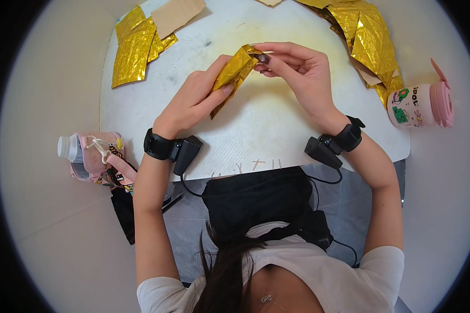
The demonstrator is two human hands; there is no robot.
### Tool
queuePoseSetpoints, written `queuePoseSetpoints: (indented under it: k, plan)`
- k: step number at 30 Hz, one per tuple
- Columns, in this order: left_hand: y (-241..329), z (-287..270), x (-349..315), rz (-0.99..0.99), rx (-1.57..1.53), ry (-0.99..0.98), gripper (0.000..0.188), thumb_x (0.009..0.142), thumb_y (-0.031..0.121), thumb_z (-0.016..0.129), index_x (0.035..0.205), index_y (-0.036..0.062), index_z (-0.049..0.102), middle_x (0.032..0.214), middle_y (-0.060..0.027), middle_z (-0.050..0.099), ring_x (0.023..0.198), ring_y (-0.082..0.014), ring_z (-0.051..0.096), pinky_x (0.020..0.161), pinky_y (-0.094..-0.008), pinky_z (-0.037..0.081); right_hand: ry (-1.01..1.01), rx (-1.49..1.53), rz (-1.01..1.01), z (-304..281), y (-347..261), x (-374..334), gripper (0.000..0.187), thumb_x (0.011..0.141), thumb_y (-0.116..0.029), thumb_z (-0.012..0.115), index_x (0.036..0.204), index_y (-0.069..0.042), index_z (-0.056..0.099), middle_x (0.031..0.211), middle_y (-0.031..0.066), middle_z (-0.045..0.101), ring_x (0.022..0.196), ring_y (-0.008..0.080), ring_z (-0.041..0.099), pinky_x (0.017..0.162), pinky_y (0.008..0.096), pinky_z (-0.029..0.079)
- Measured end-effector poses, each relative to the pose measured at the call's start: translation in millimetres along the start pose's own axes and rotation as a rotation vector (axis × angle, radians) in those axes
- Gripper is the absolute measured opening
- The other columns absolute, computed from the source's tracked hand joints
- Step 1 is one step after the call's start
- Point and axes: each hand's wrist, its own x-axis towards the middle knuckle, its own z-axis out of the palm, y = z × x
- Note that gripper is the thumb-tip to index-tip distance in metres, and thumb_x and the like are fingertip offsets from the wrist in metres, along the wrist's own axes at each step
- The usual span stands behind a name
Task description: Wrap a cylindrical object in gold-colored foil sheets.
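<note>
A creased gold foil packet (pixel 234 74) is held tilted above the white table (pixel 277 133), its upper end pointing to the far right. My left hand (pixel 196 99) grips it along its length, thumb on the near face and fingers behind. At the upper end, my right hand (pixel 297 70) has its thumb and index finger closed on the packet's edge, the other fingers curled. Something dark shows by the right thumb tip; I cannot tell whether it is only the nail or a small item. What the packet contains, if anything, is hidden.
Gold foil packets lie at the far left (pixel 133 56) and in a larger pile at the far right (pixel 372 47). A brown paper piece (pixel 176 16) overlaps the left ones. A pink lidded cup (pixel 415 106) is at right, a pink-sleeved bottle (pixel 96 156) at left. Cables trail from both wrist devices.
</note>
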Motion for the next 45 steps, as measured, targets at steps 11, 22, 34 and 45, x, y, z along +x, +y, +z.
queuePoseSetpoints:
  k: [11,22,34,45]
  plan:
    - [-3,4,3,0.062,0.211,0.163,0.043,0.090,0.017,0.048,0.128,0.0014,0.037,0.077,-0.0124,0.060,0.059,-0.0245,0.056,0.056,-0.0334,0.042,0.014,-0.089,-0.070,3,4,-1,0.029,0.089,0.000,0.058,0.116,-0.004,0.065,0.102,0.0096,0.069,0.091,0.0124,0.066,0.083,0.0246,0.053]
    - [7,10,1,0.058,-0.161,0.003,0.052,0.096,0.033,0.039,0.136,0.0005,0.033,0.070,-0.0030,0.056,0.048,-0.0078,0.046,0.045,-0.0225,0.037,-0.099,-0.411,-0.404,-11,-8,8,0.024,0.080,0.002,0.067,0.102,-0.006,0.072,0.093,0.0083,0.070,0.082,0.0148,0.068,0.075,0.0246,0.055]
    - [14,11,1,0.027,-0.181,-0.001,0.054,0.098,0.026,0.037,0.148,0.0152,0.020,0.081,-0.0075,0.061,0.057,-0.0186,0.055,0.058,-0.0285,0.044,-0.088,-0.496,-0.432,-18,-2,13,0.019,0.078,-0.003,0.071,0.097,-0.006,0.073,0.086,0.0074,0.070,0.074,0.0133,0.067,0.068,0.0232,0.052]
    - [13,18,3,0.049,-0.048,0.078,0.051,0.097,0.018,0.041,0.146,0.0162,0.029,0.085,-0.0108,0.063,0.064,-0.0228,0.059,0.065,-0.0314,0.047,-0.073,-0.515,-0.459,-18,-2,11,0.016,0.076,-0.005,0.073,0.093,-0.005,0.074,0.082,0.0066,0.070,0.071,0.0124,0.066,0.066,0.0223,0.051]
